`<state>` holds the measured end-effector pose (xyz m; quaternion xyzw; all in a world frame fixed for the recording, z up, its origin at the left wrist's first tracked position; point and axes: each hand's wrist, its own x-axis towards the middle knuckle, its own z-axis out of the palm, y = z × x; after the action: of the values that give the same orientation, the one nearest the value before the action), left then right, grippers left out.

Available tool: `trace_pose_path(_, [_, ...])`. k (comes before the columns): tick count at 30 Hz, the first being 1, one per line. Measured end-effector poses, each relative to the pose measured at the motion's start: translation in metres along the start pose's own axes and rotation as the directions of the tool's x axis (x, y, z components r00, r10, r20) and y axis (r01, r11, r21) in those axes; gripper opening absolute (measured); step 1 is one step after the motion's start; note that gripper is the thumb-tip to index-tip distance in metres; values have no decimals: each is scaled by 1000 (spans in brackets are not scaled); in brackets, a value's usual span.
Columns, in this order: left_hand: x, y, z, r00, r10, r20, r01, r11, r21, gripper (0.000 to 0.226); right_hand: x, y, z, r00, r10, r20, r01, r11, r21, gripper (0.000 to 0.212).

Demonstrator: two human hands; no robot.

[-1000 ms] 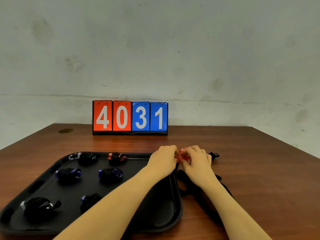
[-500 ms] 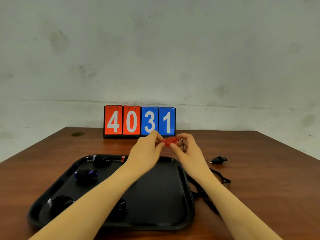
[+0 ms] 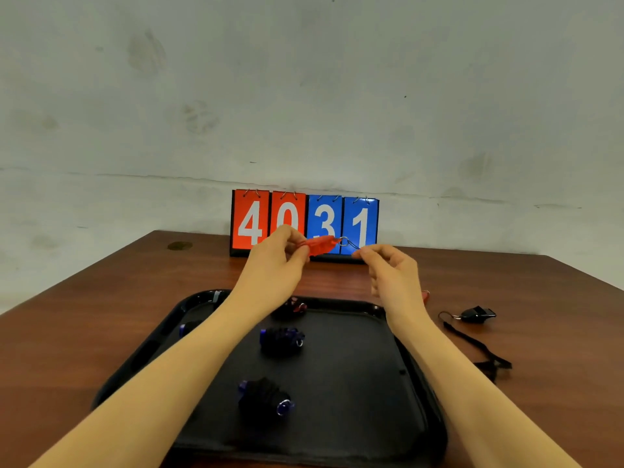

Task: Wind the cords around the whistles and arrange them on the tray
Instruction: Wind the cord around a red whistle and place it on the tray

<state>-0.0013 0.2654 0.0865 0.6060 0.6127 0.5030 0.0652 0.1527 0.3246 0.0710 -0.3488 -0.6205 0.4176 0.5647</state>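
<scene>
I see my left hand (image 3: 277, 261) pinching the red whistle (image 3: 322, 244) up above the tray (image 3: 418, 393), its long axis running left-right, ring toward my right hand (image 3: 388, 271) (pinching the cord (image 3: 353, 245)).

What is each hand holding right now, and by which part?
The left hand pinches the red whistle by its left end. The right hand pinches the thin cord just past the whistle's metal ring.
</scene>
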Motion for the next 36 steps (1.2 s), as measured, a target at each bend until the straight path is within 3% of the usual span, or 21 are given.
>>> trace_pose_path(6, [12, -14, -3, 999, -30, -21, 30, 999, -30, 10, 22, 10, 11, 994, 96, -45, -86, 978, 190, 33])
trace_pose_path(15, [7, -23, -5, 986, -109, 123, 143, 939, -312, 7, 28, 27, 2, 997, -62, -43, 62, 998, -8, 29])
trace_pose_path(19, [4, -21, -8, 959, -110, 260, 229, 841, -489, 11, 24, 28, 3, 998, -34, -44, 34, 999, 15, 8])
trace_pose_path(22, [1, -18, -6, 947, -127, 294, 286, 747, -600, 15, 18, 30, 6, 994, -102, 35, 105, 988, -115, 4])
trace_pose_path(25, [-5, -17, -2, 938, -138, 317, 314, 721, -617, 16, 11, 33, 12, 962, -219, 165, 263, 905, -334, 1])
trace_pose_path(28, [-7, -19, 0, 947, -152, 284, 297, 753, -587, 16, 5, 34, 14, 874, -370, 314, 485, 694, -532, 3])
trace_pose_path(31, [-6, -22, 1, 964, -168, 204, 254, 807, -533, 15, 0, 33, 15, 753, -467, 463, 657, 502, -562, 5])
trace_pose_path(36, [-9, -24, 5, 992, -106, 62, 121, 940, -320, 9, -6, 30, 17, 636, -495, 592, 772, 384, -507, 20])
